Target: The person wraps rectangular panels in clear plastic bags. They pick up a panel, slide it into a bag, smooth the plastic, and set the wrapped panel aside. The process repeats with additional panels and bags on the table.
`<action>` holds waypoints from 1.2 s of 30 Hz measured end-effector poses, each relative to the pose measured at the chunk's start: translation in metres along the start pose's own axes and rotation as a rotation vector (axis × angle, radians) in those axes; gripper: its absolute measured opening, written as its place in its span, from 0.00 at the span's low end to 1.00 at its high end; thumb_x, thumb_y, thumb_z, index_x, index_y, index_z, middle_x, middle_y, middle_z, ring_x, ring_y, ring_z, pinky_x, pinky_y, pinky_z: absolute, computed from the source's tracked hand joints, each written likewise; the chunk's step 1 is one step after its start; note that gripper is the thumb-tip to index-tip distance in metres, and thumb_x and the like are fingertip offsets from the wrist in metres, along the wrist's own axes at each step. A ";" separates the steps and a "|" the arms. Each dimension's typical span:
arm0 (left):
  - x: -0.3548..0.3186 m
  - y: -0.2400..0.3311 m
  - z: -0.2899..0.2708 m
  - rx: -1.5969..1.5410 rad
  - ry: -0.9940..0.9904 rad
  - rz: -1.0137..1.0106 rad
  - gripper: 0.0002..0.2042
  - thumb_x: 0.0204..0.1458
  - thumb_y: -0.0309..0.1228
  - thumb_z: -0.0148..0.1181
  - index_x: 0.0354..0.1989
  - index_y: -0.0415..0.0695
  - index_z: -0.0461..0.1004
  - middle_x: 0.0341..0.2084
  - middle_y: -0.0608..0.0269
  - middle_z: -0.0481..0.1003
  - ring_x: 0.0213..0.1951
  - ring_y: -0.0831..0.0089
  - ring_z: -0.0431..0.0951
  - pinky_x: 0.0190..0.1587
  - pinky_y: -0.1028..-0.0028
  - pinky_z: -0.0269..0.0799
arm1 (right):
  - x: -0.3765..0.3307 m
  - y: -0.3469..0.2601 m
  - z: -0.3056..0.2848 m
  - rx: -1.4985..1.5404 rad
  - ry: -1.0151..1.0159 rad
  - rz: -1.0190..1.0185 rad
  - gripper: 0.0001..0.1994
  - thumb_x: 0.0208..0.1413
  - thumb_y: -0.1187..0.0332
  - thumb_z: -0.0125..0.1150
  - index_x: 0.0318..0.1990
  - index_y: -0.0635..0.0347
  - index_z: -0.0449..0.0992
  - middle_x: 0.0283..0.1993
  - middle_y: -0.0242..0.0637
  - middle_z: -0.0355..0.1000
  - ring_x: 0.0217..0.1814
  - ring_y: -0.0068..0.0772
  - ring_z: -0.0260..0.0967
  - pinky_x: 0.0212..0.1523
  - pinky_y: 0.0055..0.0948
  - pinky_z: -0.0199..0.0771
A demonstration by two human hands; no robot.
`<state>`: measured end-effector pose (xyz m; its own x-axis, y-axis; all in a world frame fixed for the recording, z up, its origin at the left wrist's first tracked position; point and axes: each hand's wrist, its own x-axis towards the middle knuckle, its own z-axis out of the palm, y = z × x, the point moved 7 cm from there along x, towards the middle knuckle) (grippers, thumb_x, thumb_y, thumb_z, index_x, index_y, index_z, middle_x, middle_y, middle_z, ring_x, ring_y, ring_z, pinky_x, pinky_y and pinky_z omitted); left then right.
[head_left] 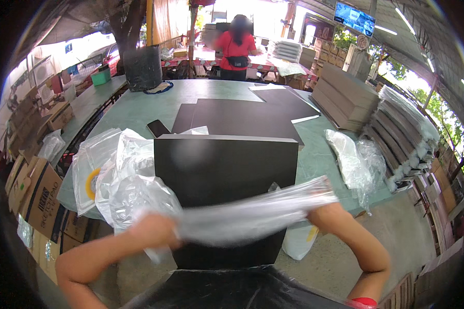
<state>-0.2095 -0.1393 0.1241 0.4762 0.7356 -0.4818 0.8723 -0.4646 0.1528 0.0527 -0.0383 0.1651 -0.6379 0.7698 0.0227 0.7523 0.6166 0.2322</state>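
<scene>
Between my hands stretches a clear plastic bag, blurred by motion. My left hand is closed on its left end, and my right hand grips the right end a little higher. Behind the plastic stands a thick black board or stack of boards, upright against the table's near edge, its lower part close to my body. Crumpled clear plastic bags lie beside my left hand, with a yellow tape roll among them.
Flat black sheets cover the middle of the green table, near a phone. Loose plastic, stacked boards and wrapped stacks are on the right. Cartons stand left; a person in red works beyond.
</scene>
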 end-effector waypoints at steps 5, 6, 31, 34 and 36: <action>-0.031 0.095 0.012 0.846 0.522 0.684 0.11 0.40 0.31 0.49 0.30 0.37 0.69 0.27 0.48 0.71 0.31 0.62 0.73 0.30 0.68 0.69 | 0.009 -0.009 -0.015 -0.174 0.049 -0.040 0.18 0.47 0.54 0.43 0.41 0.54 0.70 0.62 0.46 0.43 0.63 0.55 0.37 0.56 0.65 0.22; -0.030 0.080 0.019 0.544 0.249 0.455 0.11 0.40 0.32 0.50 0.30 0.37 0.70 0.29 0.48 0.71 0.33 0.62 0.72 0.31 0.67 0.69 | 0.010 0.001 -0.022 -0.139 0.180 -0.100 0.19 0.48 0.54 0.43 0.43 0.55 0.69 0.62 0.46 0.43 0.64 0.55 0.36 0.56 0.65 0.22; 0.013 -0.129 0.098 0.339 0.094 -0.380 0.10 0.41 0.35 0.50 0.26 0.41 0.73 0.24 0.57 0.74 0.30 0.67 0.75 0.28 0.65 0.70 | -0.017 -0.096 -0.017 0.571 -0.488 -0.469 0.11 0.43 0.63 0.55 0.27 0.62 0.71 0.28 0.47 0.70 0.33 0.45 0.68 0.35 0.40 0.66; -0.020 -0.038 0.088 0.084 -0.153 0.052 0.15 0.44 0.41 0.50 0.29 0.41 0.73 0.28 0.58 0.74 0.32 0.65 0.74 0.32 0.68 0.69 | 0.017 -0.007 -0.077 0.692 0.282 0.096 0.11 0.33 0.79 0.58 0.29 0.59 0.71 0.19 0.37 0.67 0.19 0.22 0.62 0.20 0.24 0.63; -0.052 -0.010 0.012 -0.244 0.092 0.185 0.16 0.46 0.44 0.50 0.27 0.42 0.73 0.27 0.59 0.74 0.32 0.65 0.74 0.33 0.70 0.68 | 0.015 0.065 -0.066 0.497 0.628 0.381 0.15 0.29 0.82 0.56 0.31 0.59 0.69 0.24 0.40 0.67 0.21 0.25 0.63 0.21 0.24 0.63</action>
<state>-0.2444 -0.1790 0.1371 0.6276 0.6962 -0.3485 0.7656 -0.4705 0.4388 0.0809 0.0027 0.2447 -0.1925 0.7946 0.5758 0.8235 0.4500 -0.3456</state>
